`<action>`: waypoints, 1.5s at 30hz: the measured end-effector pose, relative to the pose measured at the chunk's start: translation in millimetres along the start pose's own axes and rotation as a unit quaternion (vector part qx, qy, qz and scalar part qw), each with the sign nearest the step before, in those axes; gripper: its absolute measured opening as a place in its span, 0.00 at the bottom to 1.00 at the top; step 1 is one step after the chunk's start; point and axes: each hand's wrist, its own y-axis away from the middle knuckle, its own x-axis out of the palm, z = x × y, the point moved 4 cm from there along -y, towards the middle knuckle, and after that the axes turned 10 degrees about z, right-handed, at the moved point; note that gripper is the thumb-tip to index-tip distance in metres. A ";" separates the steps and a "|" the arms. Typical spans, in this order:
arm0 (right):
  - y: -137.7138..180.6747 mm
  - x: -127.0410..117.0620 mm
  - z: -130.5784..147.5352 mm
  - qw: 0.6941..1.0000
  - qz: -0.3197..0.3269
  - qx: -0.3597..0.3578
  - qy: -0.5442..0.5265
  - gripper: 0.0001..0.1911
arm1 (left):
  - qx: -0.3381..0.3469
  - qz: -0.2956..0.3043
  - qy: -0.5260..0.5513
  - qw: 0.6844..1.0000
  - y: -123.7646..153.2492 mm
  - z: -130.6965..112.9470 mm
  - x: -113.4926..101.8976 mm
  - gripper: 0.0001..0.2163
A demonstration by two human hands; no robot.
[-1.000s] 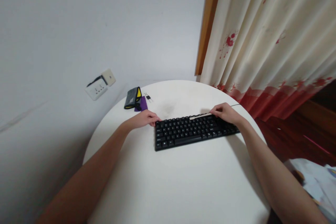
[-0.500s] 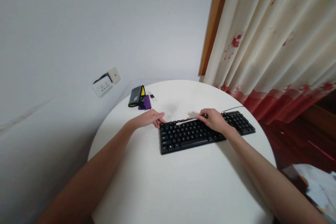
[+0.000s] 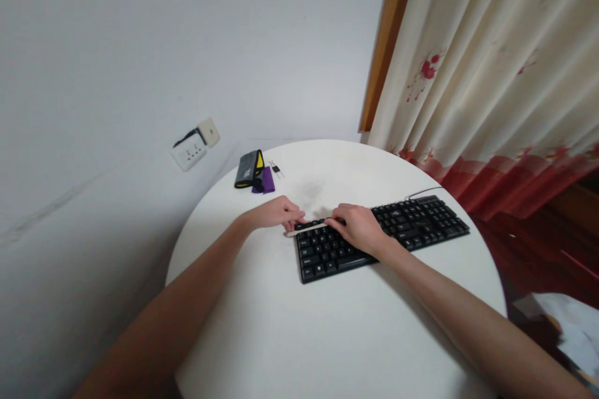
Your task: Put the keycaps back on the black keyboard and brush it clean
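Observation:
A black computer keyboard (image 3: 402,224) lies at a slight slant on the round white table (image 3: 281,324). At its far left corner my left hand (image 3: 281,213) is closed, thumb and fingers on the edge. My right hand (image 3: 358,225) grips a thin pale stick (image 3: 306,230), held low over the upper left keys. The stick's tip points left, just past the keyboard's left edge; what kind of tool it is cannot be made out. My right hand covers part of the middle keys.
Near the far left rim sit a grey and yellow pouch (image 3: 248,170), a purple cloth (image 3: 268,181) and a small black item (image 3: 276,169). A cable (image 3: 423,191) runs behind the keyboard. Wall sockets (image 3: 189,151) are at left, a curtain (image 3: 468,75) at right.
My right hand has slid left along the upper keys with the pale stick, whose tip now reaches the left edge. My left hand stays at the corner. The view has shifted slightly.

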 end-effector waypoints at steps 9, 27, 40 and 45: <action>4.6 -17.2 -32.5 1.000 0.015 0.013 -0.020 0.15 | -0.008 0.003 0.015 1.000 -0.9 4.0 1.0 0.24; 15.7 -28.6 -61.7 0.995 0.002 0.008 -0.097 0.20 | 0.011 0.030 0.033 0.999 -3.1 5.9 3.7 0.18; 10.0 -5.1 -12.6 0.999 -0.005 0.012 -0.031 0.15 | 0.009 0.031 0.014 0.999 -5.1 10.4 2.4 0.18; 8.9 0.8 1.4 1.000 0.002 0.023 -0.005 0.15 | 0.001 0.029 0.004 1.000 -4.6 7.4 3.0 0.19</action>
